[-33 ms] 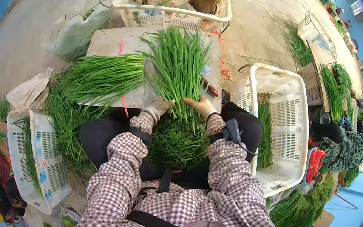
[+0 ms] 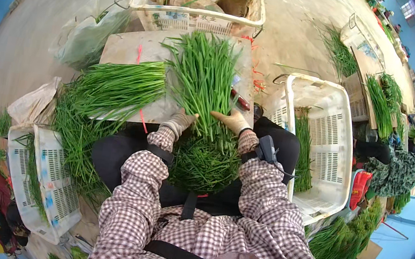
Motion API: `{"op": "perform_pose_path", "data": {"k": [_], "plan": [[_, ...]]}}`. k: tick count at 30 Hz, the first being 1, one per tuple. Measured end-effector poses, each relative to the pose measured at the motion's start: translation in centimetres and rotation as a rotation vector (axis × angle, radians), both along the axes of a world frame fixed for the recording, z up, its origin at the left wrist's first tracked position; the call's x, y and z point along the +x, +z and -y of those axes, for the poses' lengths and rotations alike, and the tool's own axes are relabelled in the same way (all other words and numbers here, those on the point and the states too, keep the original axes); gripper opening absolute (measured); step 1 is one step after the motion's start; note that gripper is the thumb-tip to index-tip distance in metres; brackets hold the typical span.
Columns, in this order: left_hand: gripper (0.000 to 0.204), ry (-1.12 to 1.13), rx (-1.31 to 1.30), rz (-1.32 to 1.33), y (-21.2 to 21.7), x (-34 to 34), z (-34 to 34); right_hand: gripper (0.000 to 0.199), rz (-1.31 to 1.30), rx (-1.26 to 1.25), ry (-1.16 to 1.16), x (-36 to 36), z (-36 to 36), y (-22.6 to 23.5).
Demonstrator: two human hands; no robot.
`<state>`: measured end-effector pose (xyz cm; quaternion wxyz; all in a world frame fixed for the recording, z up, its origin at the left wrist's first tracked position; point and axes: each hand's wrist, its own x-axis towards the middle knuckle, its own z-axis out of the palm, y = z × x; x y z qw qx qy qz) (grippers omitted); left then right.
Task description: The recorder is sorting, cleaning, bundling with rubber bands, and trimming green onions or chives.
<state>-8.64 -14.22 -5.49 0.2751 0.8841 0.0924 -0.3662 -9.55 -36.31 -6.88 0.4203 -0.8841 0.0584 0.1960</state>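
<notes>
A loose bunch of green chives lies on the board in front of me, leaf tips pointing away. My left hand, gloved, closes round the left side of its near end. My right hand, also gloved, closes on the right side, thumbs facing across the stems. Their fingers are partly hidden under the leaves. To the left, a neater bundle of chives rests sideways on the board. Beside my right hand lies a knife with a dark red handle. Cut chives are heaped between my knees.
White plastic crates stand ahead, at right and at lower left. More chives pile up by my left knee. A plastic bag sits beyond the board's left. Another person in a patterned sleeve is at far right.
</notes>
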Motion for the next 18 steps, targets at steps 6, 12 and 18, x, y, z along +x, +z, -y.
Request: {"op": "perform_pose_path", "data": {"k": [6,12,18], "plan": [[0.083,0.906,-0.611,-0.435,-2.8,4.2,-2.7,0.073,0.008,0.006,-0.09,1.3,1.2,2.7],[0.091,0.803,-0.302,0.169,-8.3,5.2,-4.0,0.058,0.028,0.042,-0.057,3.2,0.7,2.0],[0.103,0.623,-0.382,-0.088,-5.6,6.8,0.4,0.072,-0.048,0.43,0.016,2.8,-5.8,5.7]]}}
